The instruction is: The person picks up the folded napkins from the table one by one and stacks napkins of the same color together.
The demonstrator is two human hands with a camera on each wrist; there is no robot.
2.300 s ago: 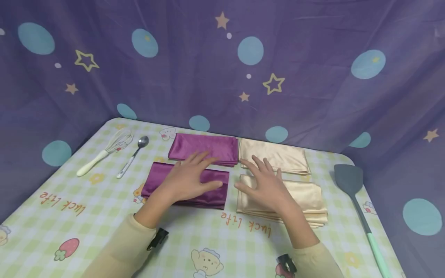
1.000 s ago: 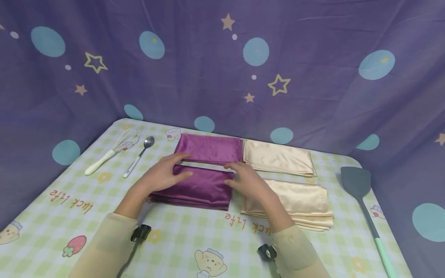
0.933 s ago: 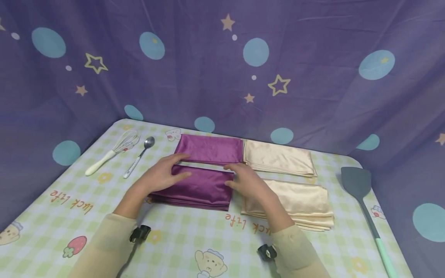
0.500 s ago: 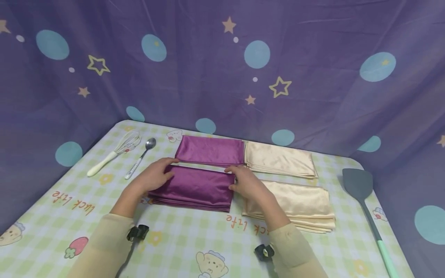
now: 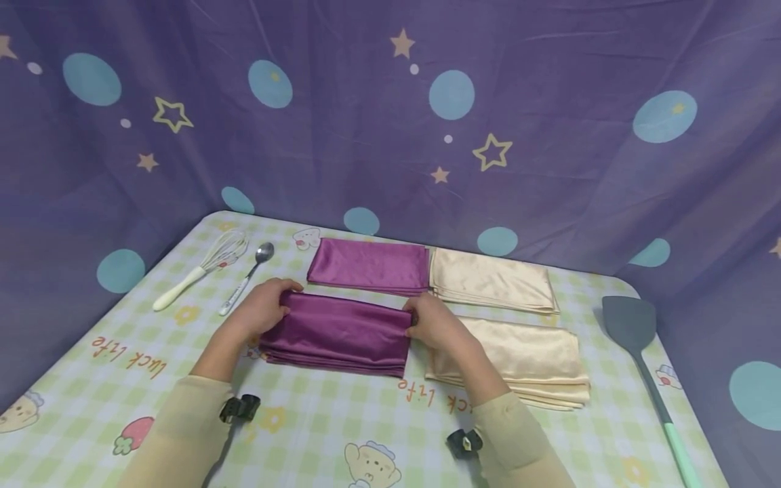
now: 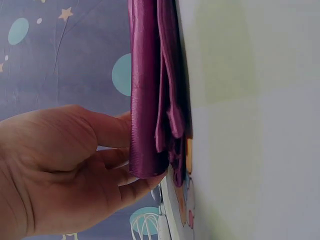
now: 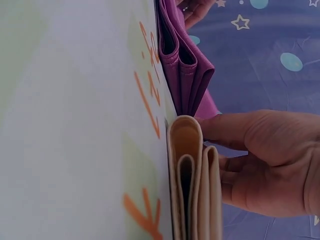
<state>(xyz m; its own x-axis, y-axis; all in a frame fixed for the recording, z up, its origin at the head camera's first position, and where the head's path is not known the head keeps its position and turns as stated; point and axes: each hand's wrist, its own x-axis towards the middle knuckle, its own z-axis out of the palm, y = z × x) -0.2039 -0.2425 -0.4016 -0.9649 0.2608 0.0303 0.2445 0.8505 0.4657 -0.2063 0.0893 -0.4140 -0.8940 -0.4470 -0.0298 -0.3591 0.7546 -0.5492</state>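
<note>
A folded dark purple satin cloth [image 5: 342, 332] lies in the front row. At its left end my left hand [image 5: 259, 310] grips the far corner; in the left wrist view the thumb [image 6: 112, 131] is on the top fold and the fingers reach round the end. My right hand [image 5: 436, 322] pinches the far right corner, its fingertips partly hidden behind the cloth. Beside that hand and partly under its wrist lies a folded cream satin cloth [image 5: 531, 352], whose layered edge fills the lower part of the right wrist view. The near purple cloth's layers look slightly raised at its right end.
Behind are a second folded purple cloth [image 5: 369, 264] and a second cream cloth [image 5: 491, 278], side by side. A whisk [image 5: 204, 268] and a spoon [image 5: 247, 278] lie at the left. A grey turner [image 5: 637, 346] with a green handle lies along the right edge of the checked table [image 5: 317, 434].
Both hands came from above the cloths to the near purple cloth's two ends. The left hand drew back leftward to its far corner, and the fingers of both hands closed on the cloth.
</note>
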